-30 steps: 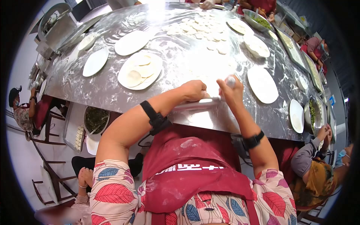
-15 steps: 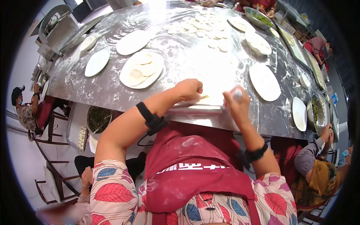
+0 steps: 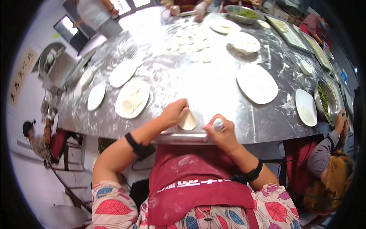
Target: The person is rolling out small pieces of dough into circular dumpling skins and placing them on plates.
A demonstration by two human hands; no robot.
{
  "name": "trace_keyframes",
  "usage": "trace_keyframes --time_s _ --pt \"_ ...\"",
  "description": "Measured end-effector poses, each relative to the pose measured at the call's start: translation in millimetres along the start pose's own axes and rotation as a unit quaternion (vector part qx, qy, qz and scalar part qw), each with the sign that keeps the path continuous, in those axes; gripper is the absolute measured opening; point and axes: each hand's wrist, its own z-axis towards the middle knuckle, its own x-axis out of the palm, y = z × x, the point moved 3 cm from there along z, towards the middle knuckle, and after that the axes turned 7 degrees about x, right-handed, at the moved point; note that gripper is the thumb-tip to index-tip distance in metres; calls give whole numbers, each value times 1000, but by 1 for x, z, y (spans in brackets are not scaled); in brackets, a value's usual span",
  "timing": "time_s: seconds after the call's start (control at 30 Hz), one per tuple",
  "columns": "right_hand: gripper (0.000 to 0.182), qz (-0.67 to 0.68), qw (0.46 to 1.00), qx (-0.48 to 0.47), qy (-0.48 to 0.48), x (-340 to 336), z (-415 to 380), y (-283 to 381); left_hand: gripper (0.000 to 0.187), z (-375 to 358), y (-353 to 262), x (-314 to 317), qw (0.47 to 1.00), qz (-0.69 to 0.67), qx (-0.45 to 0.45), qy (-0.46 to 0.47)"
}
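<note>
My left hand is closed on the upper edge of a thin oval dough wrapper, which hangs or lies just above the front edge of the metal table. To its right, my right hand is wrapped round a rolling pin; only the pin's pale, rounded end shows, pointing up toward me. The pin is apart from the wrapper. Beyond my left hand stands a white plate carrying several round wrappers.
Several dough pieces lie on the floured far side. White oval plates stand left and right. At the right are a bowl of green filling and a co-worker's hands. Another person's gloved hands are at the back.
The view has shifted. The wrapper, lying mostly behind my left hand before, now shows stretched out below it. My right hand still grips the rolling pin, now tilted differently.
</note>
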Motion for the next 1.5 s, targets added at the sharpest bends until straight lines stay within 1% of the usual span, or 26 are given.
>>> trace_keyframes --time_s 0.1,0.2,0.27,0.33,0.37,0.43,0.47,0.5,0.57,0.6,0.7,0.73,0.83,0.93,0.97,1.03,1.07,1.1,1.17,1.2,1.23,1.3,1.33,1.37,1.43,1.5 --pt "26 26 999 -26 35 -2 0 -4 14 21 -1 5 979 -178 -83 47" --pt "25 44 997 -17 67 -5 -1 4 17 69 -42 6 947 -240 -162 142" --pt "25 37 996 -25 78 -5 1 3 21 115 -67 14 947 -256 -140 133" --pt "22 6 993 -59 100 -8 5 7 27 167 -81 24 885 -417 -94 183" --pt "20 -8 991 -75 109 -9 5 8 30 181 -101 20 867 -477 -86 114" --pt "21 -14 990 -61 129 -11 5 4 34 219 -70 29 935 -319 -126 95" --pt "21 -14 988 -67 136 -12 7 5 36 231 -46 30 991 -105 -62 61" --pt "22 -15 987 -72 140 -12 7 4 39 242 -23 33 993 115 5 26" --pt "22 2 986 -73 147 -11 8 -1 39 248 8 23 978 199 51 35" --pt "22 7 986 -77 149 -11 9 -2 35 246 13 20 974 222 49 15" --pt "22 16 985 -57 162 -14 11 0 26 244 23 11 941 309 85 111" --pt "22 19 985 -59 160 -13 11 2 21 241 17 9 932 332 121 78" --pt "24 33 987 -58 148 -10 11 1 14 234 12 3 941 314 107 71" --pt "25 36 988 -30 146 -11 7 0 13 217 -20 -20 955 239 169 -51" --pt "25 37 988 -16 150 -11 7 0 12 204 -34 -19 933 267 237 -35" --pt "23 16 988 -102 115 -9 7 5 12 163 -55 -12 875 316 367 13" --pt "23 19 991 -63 115 -8 6 5 12 145 -51 -7 837 319 421 145" --pt "22 15 993 -18 119 -9 3 4 12 135 -46 -14 874 297 378 75" --pt "21 6 994 -26 106 -8 2 15 12 122 -36 -37 920 265 280 -71" --pt "20 17 994 0 112 -7 1 18 15 110 -42 -49 946 157 209 -193" --pt "20 33 994 -5 101 -5 -1 9 16 96 -33 -42 986 42 118 -107" --pt "20 28 997 7 67 -3 -5 5 19 59 -17 -10 977 -192 -65 67" --pt "20 14 998 4 56 -2 -8 5 20 44 -9 -1 991 -87 -71 79" --pt "19 -2 999 -2 48 -2 -7 5 17 32 3 7 984 -95 -111 98" --pt "19 1 999 -8 43 -2 -6 9 17 20 10 3 970 -196 -138 43" --pt "19 41 998 -4 39 -1 -8 11 16 11 11 -1 978 -165 -125 37"
